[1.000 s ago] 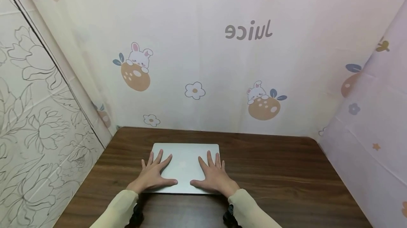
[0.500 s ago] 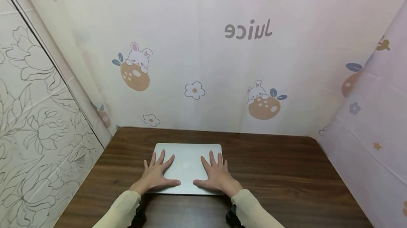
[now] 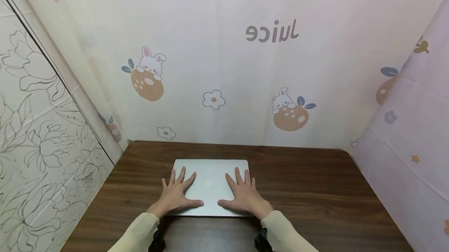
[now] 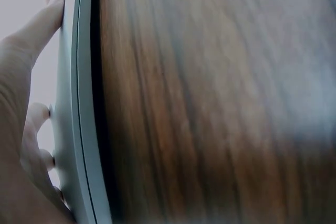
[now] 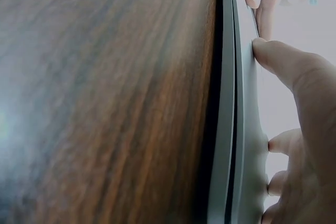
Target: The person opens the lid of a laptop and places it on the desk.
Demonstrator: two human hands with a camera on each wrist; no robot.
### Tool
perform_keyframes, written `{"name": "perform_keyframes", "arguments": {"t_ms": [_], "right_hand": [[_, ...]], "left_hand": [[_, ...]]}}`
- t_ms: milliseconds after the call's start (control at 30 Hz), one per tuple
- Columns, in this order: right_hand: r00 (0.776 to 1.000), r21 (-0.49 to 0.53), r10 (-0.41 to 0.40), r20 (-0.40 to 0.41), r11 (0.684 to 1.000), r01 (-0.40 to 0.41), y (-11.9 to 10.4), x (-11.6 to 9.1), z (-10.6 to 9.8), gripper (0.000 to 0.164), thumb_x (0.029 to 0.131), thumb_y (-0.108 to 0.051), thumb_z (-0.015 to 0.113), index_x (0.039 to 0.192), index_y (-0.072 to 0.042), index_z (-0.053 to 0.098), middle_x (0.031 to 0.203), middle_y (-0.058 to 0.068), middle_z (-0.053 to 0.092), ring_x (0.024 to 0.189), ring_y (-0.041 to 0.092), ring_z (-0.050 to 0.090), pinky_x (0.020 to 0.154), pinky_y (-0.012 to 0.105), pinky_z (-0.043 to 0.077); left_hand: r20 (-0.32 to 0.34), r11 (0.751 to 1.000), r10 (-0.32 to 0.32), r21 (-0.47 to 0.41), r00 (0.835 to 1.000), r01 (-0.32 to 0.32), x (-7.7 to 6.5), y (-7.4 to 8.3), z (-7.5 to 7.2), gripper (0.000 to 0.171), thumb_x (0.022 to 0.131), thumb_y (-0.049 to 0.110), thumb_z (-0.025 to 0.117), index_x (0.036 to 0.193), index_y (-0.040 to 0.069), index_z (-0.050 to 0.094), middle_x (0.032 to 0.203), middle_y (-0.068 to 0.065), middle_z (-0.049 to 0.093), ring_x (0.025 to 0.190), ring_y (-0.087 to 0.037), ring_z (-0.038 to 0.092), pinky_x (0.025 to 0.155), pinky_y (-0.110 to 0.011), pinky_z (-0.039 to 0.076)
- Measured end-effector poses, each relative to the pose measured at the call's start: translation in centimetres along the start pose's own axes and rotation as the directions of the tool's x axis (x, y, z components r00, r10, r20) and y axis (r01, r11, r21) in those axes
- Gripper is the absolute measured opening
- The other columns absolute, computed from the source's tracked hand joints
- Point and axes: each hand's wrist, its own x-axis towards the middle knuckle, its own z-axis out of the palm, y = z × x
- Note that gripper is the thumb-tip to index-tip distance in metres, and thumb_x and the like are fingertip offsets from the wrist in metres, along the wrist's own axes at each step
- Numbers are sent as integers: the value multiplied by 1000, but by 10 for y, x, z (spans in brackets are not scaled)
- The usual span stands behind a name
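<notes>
A closed silver laptop [image 3: 209, 185] lies flat on the dark wooden table [image 3: 308, 197]. Spread over its left part is my left hand [image 3: 174, 196], fingers apart and thumb pointing inward. My right hand [image 3: 246, 197] mirrors it on the right part. In the left wrist view the thumb's tip [image 4: 55, 1] touches the lid near the front edge, and the seam between lid and base [image 4: 79, 77] runs alongside. The right wrist view shows the other thumb [image 5: 265, 51] and several fingertips on the lid. Both palms arch above the surface.
A pale curtain [image 3: 217, 57] printed with rabbits, fruit and flowers hangs behind the table's far edge. Another printed cloth [image 3: 410, 146] hangs on the right, and a panel with flower line drawings [image 3: 45, 135] stands on the left. Black bands [image 3: 264, 240] circle the wrists.
Both hands and the laptop have shifted slightly to the right across the table. The spread of the fingers stays the same. The head view has turned a little.
</notes>
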Motion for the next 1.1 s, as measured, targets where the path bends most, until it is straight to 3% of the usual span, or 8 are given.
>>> {"name": "perform_keyframes", "arguments": {"t_ms": [1100], "right_hand": [[999, -15, 30, 17, 999, -30, 23, -19, -10, 102, 82, -79, 64, 161, -21, 37, 172, 21, 12, 155, 57, 1, 116, 78, 15]], "left_hand": [[-27, 1000, 6, -3, 1000, -6, 0, 30, 16, 111, 67, 83, 74, 158, 30, 42, 171, -21, 15, 153, -59, -3, 106, -89, 1]]}}
